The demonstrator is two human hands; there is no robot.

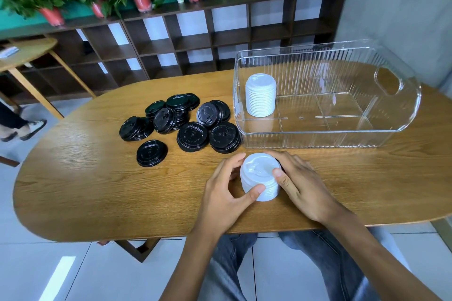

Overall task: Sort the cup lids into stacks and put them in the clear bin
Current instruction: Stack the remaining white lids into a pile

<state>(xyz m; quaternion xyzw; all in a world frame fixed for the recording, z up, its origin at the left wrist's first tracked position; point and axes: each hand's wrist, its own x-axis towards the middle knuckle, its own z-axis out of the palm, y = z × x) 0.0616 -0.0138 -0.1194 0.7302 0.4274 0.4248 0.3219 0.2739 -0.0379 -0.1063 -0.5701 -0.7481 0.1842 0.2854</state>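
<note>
Toward the table's (73, 190) left half, the black lids (181, 122) lie loose and unsorted in a scattered heap, several overlapping, one lying apart at the heap's near-left side. None is stacked properly yet.

At the near edge, roughly centre, stands a short white stack (260, 179), upright, its axis vertical. The left hand (227, 190) holds it from the left, thumb pressed to its near side and fingers curved round the far-left side. The right hand (300, 183) holds it from the right, thumb on the top rim and fingers wrapped round the far side. A dark sliver shows behind the stack at the right fingers; what it is cannot be told.

The clear bin (406, 95) sits at the far-right part of the table, open at the top, its long axis running left to right. A taller stack of white lids (261, 95) stands upright in its left end, against the left wall.

Judgement: the held stack lies just in front of the bin's near wall, and the bin is ahead and to the right of both hands. The right hand is nearer the bin. The stack must rise over the near wall, kept upright, and land beside the one inside.
</note>
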